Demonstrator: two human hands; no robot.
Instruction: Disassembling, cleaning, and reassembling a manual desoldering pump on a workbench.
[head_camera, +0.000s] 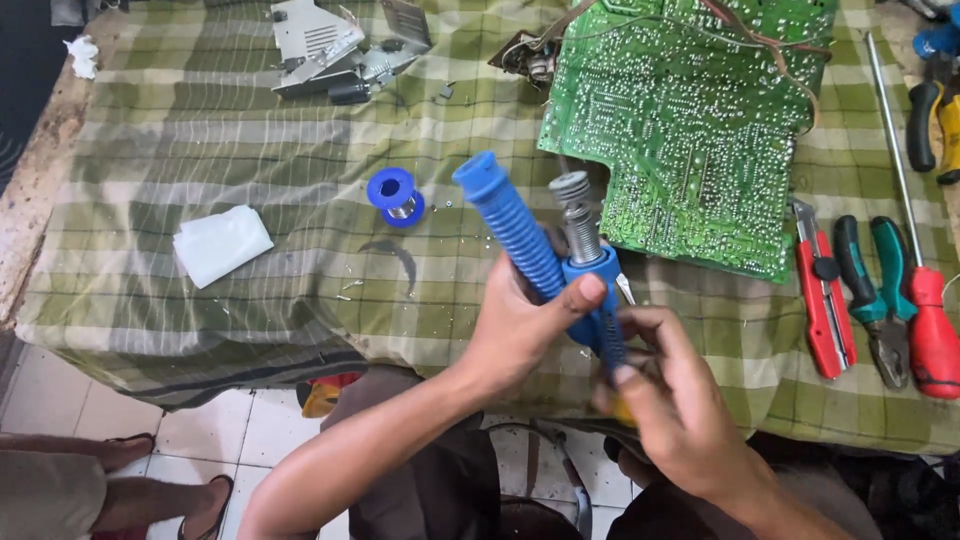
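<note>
A green checked cloth (200, 150) covers the table beyond the fingers. On it, just past the fingertips, lies a large green circuit board (690, 130) with brown wires. Further beyond the left fingers sit grey metal casing parts (330, 50). To the right of the right fingers lie a long red-handled screwdriver (925, 300), teal-handled pliers (875, 290) and a red utility knife (825, 305). Left of the left fingers rests a white folded paper (222, 243); just beyond them stands a small blue solder spool (396, 195). The left hand (520, 330) has fingers wrapped tight around a blue ribbed soldering tool (545, 255), thumb pressed on its body. The right hand (680, 410) pinches the tool's lower end, fingers closed on it.
</note>
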